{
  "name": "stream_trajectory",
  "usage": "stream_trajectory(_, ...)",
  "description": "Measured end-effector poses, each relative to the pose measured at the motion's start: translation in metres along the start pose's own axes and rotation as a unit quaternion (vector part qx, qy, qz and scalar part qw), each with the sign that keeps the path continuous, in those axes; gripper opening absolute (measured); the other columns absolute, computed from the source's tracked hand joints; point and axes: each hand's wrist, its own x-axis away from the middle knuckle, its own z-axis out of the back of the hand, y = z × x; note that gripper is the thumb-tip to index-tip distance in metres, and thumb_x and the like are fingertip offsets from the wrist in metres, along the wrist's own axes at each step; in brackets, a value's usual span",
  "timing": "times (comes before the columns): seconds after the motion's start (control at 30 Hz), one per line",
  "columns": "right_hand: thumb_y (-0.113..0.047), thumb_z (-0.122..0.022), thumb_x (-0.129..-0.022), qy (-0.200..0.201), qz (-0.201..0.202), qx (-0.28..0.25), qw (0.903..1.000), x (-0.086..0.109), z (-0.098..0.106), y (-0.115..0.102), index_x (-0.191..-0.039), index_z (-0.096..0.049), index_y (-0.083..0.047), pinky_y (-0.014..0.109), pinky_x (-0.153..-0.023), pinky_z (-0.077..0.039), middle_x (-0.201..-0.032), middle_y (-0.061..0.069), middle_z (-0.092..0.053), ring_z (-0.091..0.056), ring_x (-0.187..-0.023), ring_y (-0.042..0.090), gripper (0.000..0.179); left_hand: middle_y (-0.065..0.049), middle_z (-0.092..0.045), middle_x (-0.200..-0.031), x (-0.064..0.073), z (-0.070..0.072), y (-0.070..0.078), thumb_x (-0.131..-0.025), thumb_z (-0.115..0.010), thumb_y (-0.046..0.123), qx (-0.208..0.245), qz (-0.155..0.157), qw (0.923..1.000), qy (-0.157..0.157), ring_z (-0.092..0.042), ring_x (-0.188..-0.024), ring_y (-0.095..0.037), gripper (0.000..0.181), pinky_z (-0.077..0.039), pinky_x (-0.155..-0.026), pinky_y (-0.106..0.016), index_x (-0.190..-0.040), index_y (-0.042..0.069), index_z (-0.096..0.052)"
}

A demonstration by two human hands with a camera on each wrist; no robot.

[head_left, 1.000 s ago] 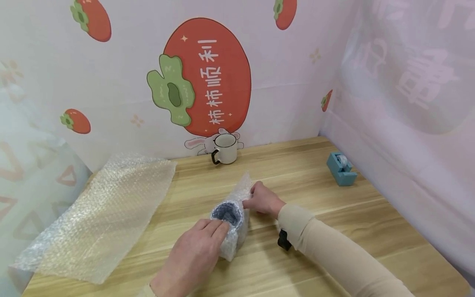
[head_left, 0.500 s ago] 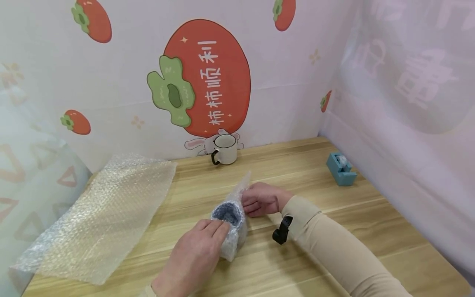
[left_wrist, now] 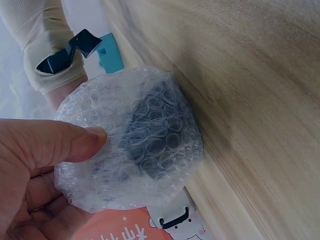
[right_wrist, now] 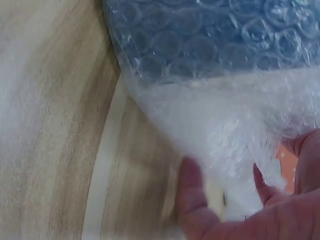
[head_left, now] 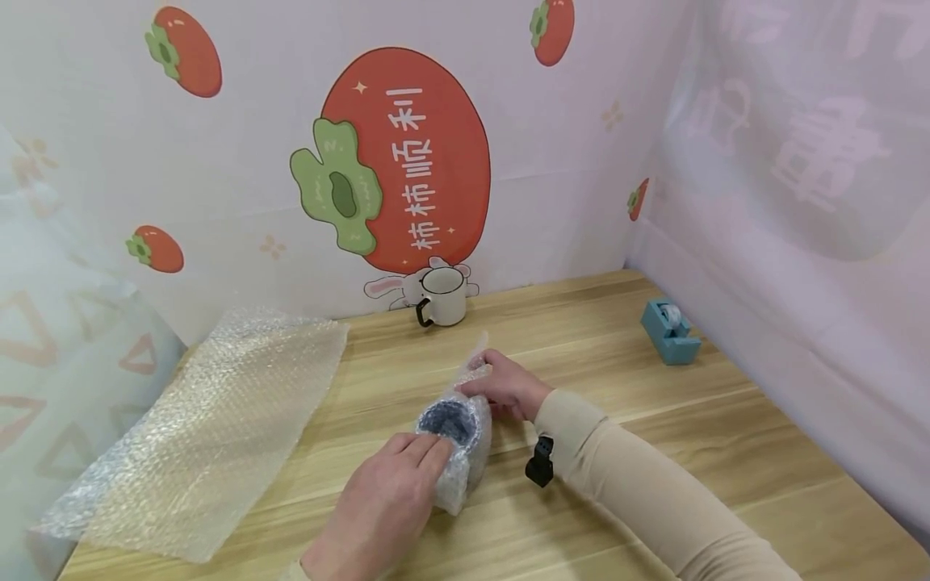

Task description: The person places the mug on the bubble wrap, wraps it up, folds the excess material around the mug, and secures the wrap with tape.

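A blue-grey, cup-shaped thing wrapped in bubble wrap (head_left: 465, 464) sits on the table in front of me, its round open end tilted up in the head view. My left hand (head_left: 388, 500) grips this bundle from the near left, fingers over its rim. The left wrist view shows the left thumb (left_wrist: 85, 144) pressing on the clear layers, with a dark round patch beneath. On the far right side, my right hand (head_left: 508, 383) holds the loose tail of bubble wrap (right_wrist: 220, 125), which rises to a point behind the bundle. Through the wrap in the right wrist view, blue shows.
A flat sheet of bubble wrap (head_left: 240, 428) covers the table's left side. At the back, against the printed cloth wall, stands a white mug (head_left: 445, 298) with a black handle. A teal tape dispenser (head_left: 670, 332) stands at the right edge.
My right hand first pulls back a little along the tail, then moves over its top and folds it toward the bundle. The left hand keeps its grip; the bundle barely shifts.
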Motion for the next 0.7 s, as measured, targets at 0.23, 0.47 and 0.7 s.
stream_trajectory(0.23, -0.01, -0.075, -0.092, -0.001, 0.027, 0.011, 0.9996, -0.001, -0.002, 0.003, -0.124, -0.06, -0.005, 0.03, -0.074, -0.056, -0.12, 0.015, -0.063, -0.066, -0.092, 0.021, 0.036, -0.007, -0.073, -0.109, 0.002, -0.001, -0.001, -0.073, -0.076, 0.0, 0.006, -0.004, 0.9999, 0.015, -0.068, -0.096, -0.023, 0.044, -0.06, -0.082, -0.033, -0.116, 0.005, -0.068)
stream_trajectory(0.47, -0.028, -0.071, -0.097, 0.084, 0.115, 0.156, 0.9773, 0.01, -0.014, 0.002, -0.116, -0.064, -0.009, 0.043, -0.092, -0.054, -0.115, 0.011, -0.068, -0.064, -0.107, 0.026, 0.027, -0.007, -0.073, -0.108, 0.003, 0.0, 0.0, -0.071, -0.077, -0.001, 0.004, -0.006, 0.9997, 0.022, -0.068, -0.096, -0.022, 0.047, -0.06, -0.083, -0.033, -0.116, 0.005, -0.068)
stream_trajectory(0.7, -0.019, -0.059, -0.102, 0.078, 0.163, 0.188, 0.9653, 0.021, -0.019, -0.006, -0.12, -0.061, -0.002, 0.042, -0.082, -0.059, -0.112, 0.015, -0.068, -0.068, -0.093, 0.025, 0.024, -0.006, -0.072, -0.109, 0.004, 0.002, 0.0, -0.071, -0.077, -0.001, 0.006, 0.0, 0.9999, 0.009, -0.067, -0.096, -0.022, 0.047, -0.059, -0.084, -0.033, -0.117, 0.005, -0.068)
